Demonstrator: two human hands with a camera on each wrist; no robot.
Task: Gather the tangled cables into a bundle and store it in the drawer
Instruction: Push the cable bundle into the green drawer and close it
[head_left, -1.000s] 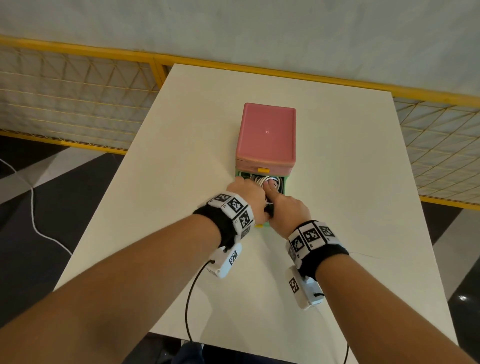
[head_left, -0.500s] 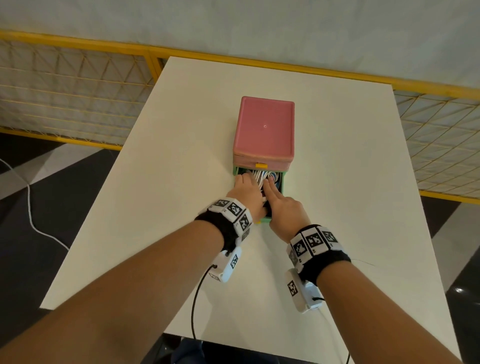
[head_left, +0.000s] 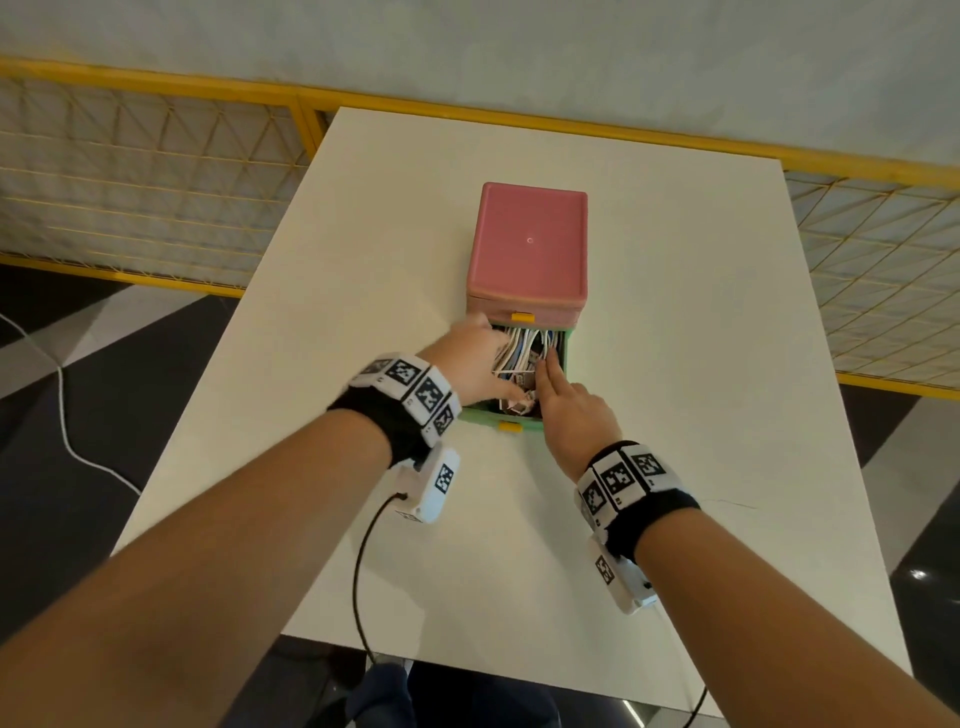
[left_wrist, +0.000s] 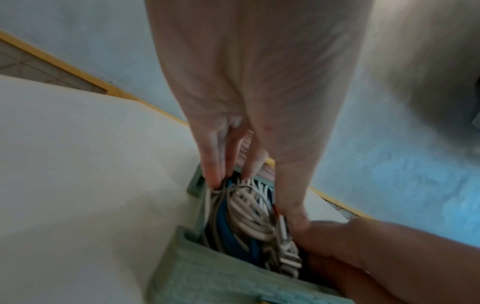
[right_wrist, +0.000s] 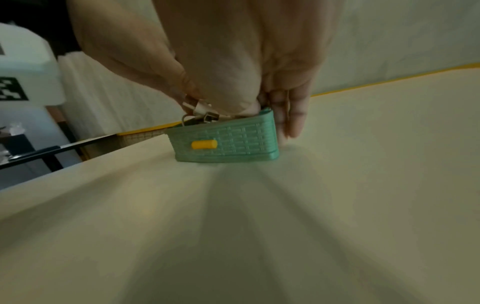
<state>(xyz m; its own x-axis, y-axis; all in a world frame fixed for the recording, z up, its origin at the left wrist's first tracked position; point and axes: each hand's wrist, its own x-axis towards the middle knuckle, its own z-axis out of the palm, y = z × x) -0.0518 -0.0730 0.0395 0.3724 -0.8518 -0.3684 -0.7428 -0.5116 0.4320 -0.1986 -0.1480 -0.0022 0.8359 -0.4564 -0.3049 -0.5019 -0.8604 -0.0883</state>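
Both grips, left hand (head_left: 475, 364) and right hand (head_left: 574, 415), press straight-fingered on coiled cables (head_left: 527, 353) in the woven-textured green drawer (right_wrist: 226, 145).

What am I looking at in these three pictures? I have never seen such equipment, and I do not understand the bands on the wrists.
No robot here: a person works with bare hands. One camera sits on the head, and one on each wrist band, looking along the fingers. On the white table stands a small pink box with its green drawer pulled open. The tangled cables, white and blue, already lie inside the drawer. The left hand presses straight fingers onto them. The right hand pushes in the plug ends at the front; how it holds them is blurred.
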